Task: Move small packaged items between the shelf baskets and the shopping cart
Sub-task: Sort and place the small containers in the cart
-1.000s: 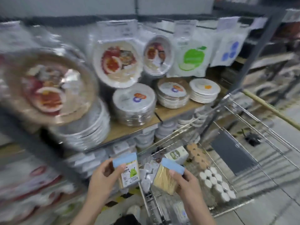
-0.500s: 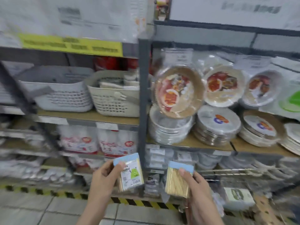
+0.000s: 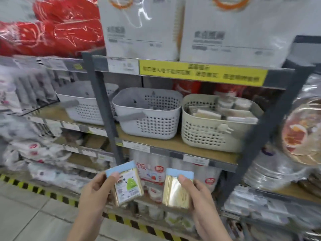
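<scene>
My left hand [image 3: 94,193] grips a small clear pack of toothpicks [image 3: 127,186] with a blue top and a green label facing me. My right hand [image 3: 202,197] holds a second blue-topped toothpick pack [image 3: 175,189], its plain side toward me. Both packs are low in the view, in front of the shelf. Above them on the wooden shelf [image 3: 156,142] stand a grey perforated basket [image 3: 147,113], a beige basket [image 3: 213,124] filled with small packs, and another grey basket [image 3: 83,105] further left. The shopping cart is out of view.
Grey upright posts [image 3: 104,110] frame the shelf bay. Stacked foil plates [image 3: 298,145] fill the bay at the right. White cartons [image 3: 225,28] and red bags [image 3: 52,26] sit on the top shelf. Yellow-black floor tape [image 3: 34,188] runs along the shelf base.
My view has swung left and up, away from the cart and plates to the baskets. Both hands have kept their packs and stayed close together.
</scene>
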`<state>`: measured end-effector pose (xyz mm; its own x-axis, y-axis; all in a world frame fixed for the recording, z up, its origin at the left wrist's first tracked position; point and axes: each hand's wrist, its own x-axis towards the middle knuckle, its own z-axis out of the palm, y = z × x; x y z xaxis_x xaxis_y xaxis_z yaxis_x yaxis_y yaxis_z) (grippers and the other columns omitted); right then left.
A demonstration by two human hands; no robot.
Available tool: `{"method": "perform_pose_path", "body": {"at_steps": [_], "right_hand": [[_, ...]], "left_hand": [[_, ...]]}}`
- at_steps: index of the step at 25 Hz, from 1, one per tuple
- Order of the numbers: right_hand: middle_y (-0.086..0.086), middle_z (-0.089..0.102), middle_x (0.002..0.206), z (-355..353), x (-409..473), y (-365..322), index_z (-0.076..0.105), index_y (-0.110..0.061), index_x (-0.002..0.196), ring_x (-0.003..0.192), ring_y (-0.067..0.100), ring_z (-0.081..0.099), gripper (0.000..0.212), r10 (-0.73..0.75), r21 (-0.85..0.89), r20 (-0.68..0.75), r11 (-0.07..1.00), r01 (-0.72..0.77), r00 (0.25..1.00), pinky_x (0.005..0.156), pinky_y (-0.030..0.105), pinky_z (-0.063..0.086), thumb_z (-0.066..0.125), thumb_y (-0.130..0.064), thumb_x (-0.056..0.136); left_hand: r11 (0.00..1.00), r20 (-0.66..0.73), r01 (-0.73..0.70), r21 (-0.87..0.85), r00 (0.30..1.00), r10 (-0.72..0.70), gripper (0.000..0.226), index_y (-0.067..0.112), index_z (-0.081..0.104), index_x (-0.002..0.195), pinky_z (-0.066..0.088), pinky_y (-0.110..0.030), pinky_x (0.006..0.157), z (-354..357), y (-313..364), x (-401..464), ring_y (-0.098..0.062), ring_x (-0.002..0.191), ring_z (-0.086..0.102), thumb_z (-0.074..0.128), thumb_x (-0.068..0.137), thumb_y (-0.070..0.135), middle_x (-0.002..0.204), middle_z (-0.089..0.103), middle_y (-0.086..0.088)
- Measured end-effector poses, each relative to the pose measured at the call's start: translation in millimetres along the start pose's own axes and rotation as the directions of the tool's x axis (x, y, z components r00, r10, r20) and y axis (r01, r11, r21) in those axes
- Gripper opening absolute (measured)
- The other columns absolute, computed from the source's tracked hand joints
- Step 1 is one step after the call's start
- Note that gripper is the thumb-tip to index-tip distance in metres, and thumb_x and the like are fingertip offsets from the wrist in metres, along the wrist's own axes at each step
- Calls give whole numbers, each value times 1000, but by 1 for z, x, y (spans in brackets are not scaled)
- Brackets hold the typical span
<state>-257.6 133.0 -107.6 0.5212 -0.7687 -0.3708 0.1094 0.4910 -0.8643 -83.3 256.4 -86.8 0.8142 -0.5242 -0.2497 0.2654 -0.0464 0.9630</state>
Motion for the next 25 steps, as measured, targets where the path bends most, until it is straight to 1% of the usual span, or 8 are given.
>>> {"method": "perform_pose_path", "body": {"at_steps": [3, 6, 9, 13, 15, 18, 20, 25], "right_hand": [[11, 74, 92, 21, 14, -9, 66, -7, 102, 88, 27, 71, 41, 4, 49, 3, 999, -4, 1000, 78, 45, 56, 70, -30, 68], [12, 74, 93, 29, 35, -31, 67, -5, 103, 85, 24, 71, 33, -31, 24, -8, 999, 31, 999, 74, 40, 55, 67, -24, 77], [14, 73, 94, 32, 65, -55, 68, -3, 103, 89, 28, 69, 39, -55, 40, -26, 998, 56, 998, 87, 49, 52, 68, -24, 70], [15, 73, 94, 40, 99, -85, 65, -2, 105, 81, 26, 71, 42, -80, 94, -25, 992, 82, 996, 68, 39, 54, 65, -21, 68], [18, 70, 104, 40, 114, -95, 63, -1, 111, 92, 30, 69, 52, -135, 64, -19, 989, 136, 991, 73, 44, 56, 71, -27, 67], [17, 71, 103, 38, 128, -109, 69, -7, 102, 93, 32, 69, 75, -193, -27, -62, 981, 192, 979, 80, 53, 54, 89, -46, 41], [16, 72, 98, 38, 132, -116, 74, -13, 88, 87, 29, 70, 53, -209, -44, -101, 978, 205, 973, 87, 54, 51, 87, -43, 47], [10, 74, 88, 51, 133, -118, 76, -18, 78, 77, 21, 71, 79, -244, -95, -179, 969, 230, 953, 77, 40, 51, 88, -60, 12]], "left_hand": [[1000, 29, 16, 3, 999, -16, 11, 13, 67, 90, 50, -44, 76, -9, 12, 27, -27, 73, 65, 59, 90, 19, 75, 73, -9], [998, 31, 43, -51, 999, -42, 10, 12, 65, 88, 53, -35, 62, 1, 27, 58, -20, 65, 65, 58, 91, 19, 66, 72, -2], [997, 48, 21, -70, 999, -18, 16, 10, 64, 91, 47, -33, 59, 18, 44, 91, -19, 64, 65, 55, 93, 23, 71, 72, -6], [997, 60, -48, -63, 997, 51, 14, 11, 63, 90, 51, -29, 52, 39, 74, 133, -13, 60, 68, 52, 94, 20, 71, 73, -4], [995, 89, -79, -58, 993, 84, 12, 14, 62, 88, 53, -26, 48, 51, 86, 153, -12, 59, 67, 53, 94, 18, 70, 72, -3], [991, 146, -126, -46, 981, 131, 9, 13, 61, 88, 51, -22, 48, 68, 97, 179, -13, 60, 67, 55, 93, 18, 71, 69, -5], [990, 174, -140, -31, 974, 144, 6, 15, 61, 90, 53, -22, 52, 77, 102, 193, -12, 62, 67, 56, 92, 18, 74, 70, -4], [977, 303, -215, 4, 931, 203, 8, 14, 60, 91, 55, -21, 54, 88, 120, 226, -16, 69, 71, 53, 93, 17, 74, 74, 0]]}}
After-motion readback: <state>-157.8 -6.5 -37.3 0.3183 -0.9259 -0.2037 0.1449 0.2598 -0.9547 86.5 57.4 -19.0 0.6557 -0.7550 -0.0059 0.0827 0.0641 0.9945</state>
